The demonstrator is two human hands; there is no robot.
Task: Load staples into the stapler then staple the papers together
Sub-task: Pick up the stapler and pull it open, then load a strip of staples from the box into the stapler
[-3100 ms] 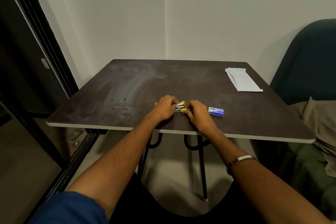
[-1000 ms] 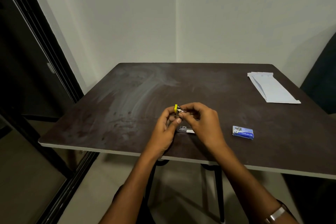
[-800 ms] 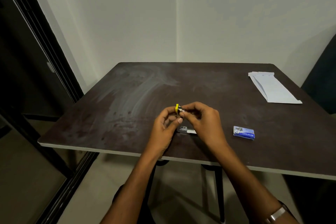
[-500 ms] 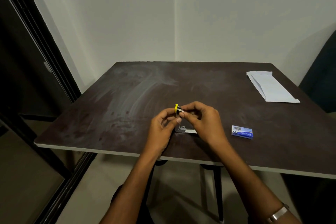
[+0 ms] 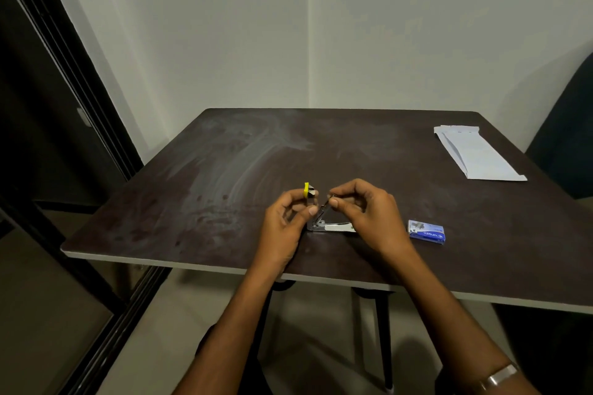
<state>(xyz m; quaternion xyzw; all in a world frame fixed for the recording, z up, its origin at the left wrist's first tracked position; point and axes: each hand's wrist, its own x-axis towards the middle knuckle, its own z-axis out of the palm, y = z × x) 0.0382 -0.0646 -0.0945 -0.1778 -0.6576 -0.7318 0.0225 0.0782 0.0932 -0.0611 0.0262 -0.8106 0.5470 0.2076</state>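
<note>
Stapler [image 5: 330,225]: near front edge of dark table [image 5: 199,202], opened, metal base flat. Left hand [image 5: 288,218] pinches its raised yellow-tipped top; right hand [image 5: 362,212] pinches the tilted magazine rail (staples not discernible). Staple box [image 5: 426,232] just right; papers [image 5: 475,154] far right.

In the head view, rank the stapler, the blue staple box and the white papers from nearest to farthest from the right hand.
From the right hand:
1. Stapler: touching it, opened up between both hands.
2. Blue staple box: just to the hand's right, near the table's front edge.
3. White papers: far right corner of the table.
</note>
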